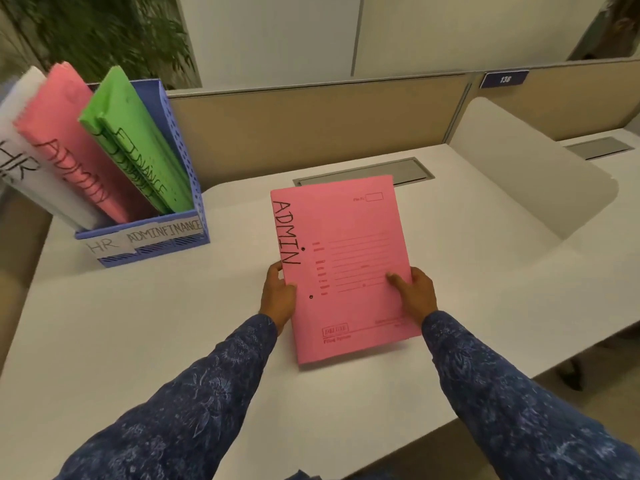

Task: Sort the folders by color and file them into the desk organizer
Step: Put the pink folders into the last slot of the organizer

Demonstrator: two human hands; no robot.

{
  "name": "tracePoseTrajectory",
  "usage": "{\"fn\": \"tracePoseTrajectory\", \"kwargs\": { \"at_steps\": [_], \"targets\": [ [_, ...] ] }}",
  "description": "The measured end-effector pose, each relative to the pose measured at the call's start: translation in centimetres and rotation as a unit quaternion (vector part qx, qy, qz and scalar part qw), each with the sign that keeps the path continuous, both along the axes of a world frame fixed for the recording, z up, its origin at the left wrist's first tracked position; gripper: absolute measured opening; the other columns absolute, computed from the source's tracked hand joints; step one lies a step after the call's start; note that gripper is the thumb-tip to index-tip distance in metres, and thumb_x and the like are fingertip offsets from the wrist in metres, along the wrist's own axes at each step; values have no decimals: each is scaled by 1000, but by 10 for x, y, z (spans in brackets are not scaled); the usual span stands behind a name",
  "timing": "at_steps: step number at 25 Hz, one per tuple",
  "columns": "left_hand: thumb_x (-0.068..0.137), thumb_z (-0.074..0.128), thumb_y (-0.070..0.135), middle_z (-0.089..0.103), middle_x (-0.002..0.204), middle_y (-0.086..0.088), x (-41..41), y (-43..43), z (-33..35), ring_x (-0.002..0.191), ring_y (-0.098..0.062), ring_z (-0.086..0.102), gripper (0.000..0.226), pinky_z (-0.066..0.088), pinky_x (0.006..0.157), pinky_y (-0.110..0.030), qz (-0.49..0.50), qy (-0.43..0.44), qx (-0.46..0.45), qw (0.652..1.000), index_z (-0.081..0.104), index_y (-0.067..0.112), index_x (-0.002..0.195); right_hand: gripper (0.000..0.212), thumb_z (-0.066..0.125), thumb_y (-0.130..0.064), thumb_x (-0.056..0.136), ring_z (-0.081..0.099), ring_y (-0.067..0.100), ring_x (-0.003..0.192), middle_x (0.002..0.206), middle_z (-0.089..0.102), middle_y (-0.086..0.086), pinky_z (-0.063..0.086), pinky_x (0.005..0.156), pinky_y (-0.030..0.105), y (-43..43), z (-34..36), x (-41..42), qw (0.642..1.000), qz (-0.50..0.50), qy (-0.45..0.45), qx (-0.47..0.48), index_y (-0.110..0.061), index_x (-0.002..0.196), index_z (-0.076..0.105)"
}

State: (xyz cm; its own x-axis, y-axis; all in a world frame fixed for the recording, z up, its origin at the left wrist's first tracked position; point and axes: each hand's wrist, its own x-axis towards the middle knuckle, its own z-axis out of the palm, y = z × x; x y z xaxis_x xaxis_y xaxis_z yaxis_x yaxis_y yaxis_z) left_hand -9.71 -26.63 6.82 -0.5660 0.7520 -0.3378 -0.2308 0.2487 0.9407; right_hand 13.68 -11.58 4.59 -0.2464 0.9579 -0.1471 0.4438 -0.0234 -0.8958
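A pink folder (349, 244) marked ADMIN is held over the white desk (138, 323), tilted up toward me. My left hand (277, 296) grips its left edge near the spine. My right hand (414, 294) grips its right edge with the thumb lying on the cover. At the left stands the blue desk organizer (180, 233), labelled HR, ADMIN and FINANCE. It holds white HR folders (20, 140), pink ADMIN folders (69, 140) and green FINANCE folders (138, 147), all leaning to the left.
A beige partition (311, 126) runs along the back of the desk, with a grey cable hatch (367, 173) below it. A white curved divider (519, 161) stands at the right. A green plant (97, 32) rises behind the organizer.
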Motion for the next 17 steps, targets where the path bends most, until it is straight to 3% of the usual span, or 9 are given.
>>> {"fn": "tracePoseTrajectory", "kwargs": {
  "at_steps": [6, 12, 17],
  "targets": [
    [94, 52, 1, 70, 112, -9, -80, -87, 13, 93, -26, 72, 37, 60, 69, -37, -25, -1, 16, 1000, 49, 31, 115, 23, 66, -28, 91, 64, 15, 88, 108, 67, 5, 50, 67, 25, -50, -7, -84, 997, 55, 44, -13, -14, 108, 59],
    [98, 53, 20, 72, 113, -5, -149, -171, 28, 97, -27, 72, 27, 60, 69, -43, 19, -6, 49, 999, 56, 26, 125, 28, 70, -28, 88, 68, 11, 88, 108, 68, -1, 52, 60, 16, -103, -2, -171, 984, 146, 88, -57, -17, 111, 58],
    [97, 54, 19, 73, 112, 0, -195, -229, 51, 99, -27, 71, 25, 60, 67, -37, 107, 78, 76, 988, 58, 27, 121, 32, 72, -29, 87, 70, 16, 94, 111, 69, 0, 60, 75, 31, -134, 27, -249, 966, 216, 134, -40, -22, 113, 57]
  ]
}}
